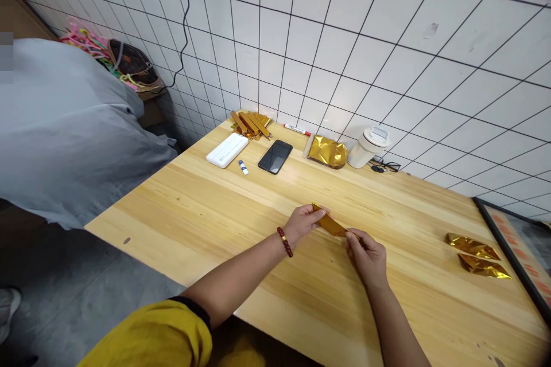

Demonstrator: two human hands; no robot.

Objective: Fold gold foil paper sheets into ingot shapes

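Note:
A strip of gold foil paper (330, 223) stretches between my two hands, just above the wooden table (206, 200). My left hand (302, 223), with a beaded bracelet at the wrist, pinches its upper left end. At the lower right end, the fingers of my right hand (369, 255) are closed on the same strip. Two crumpled gold foil pieces (477, 255) lie to the right of my right hand. Toward the wall rests a flat stack of gold foil sheets (327, 152), and a pile of folded gold strips (252, 124) sits at the far left corner.
Along the back are a white power bank (227, 150), a small white-and-blue stick (243, 167), a black phone (275, 156), a red-and-white marker (297, 129), a white lidded cup (365, 148) and glasses (385, 165). A black-framed board (512, 252) borders the right. A person in grey (73, 126) is at left.

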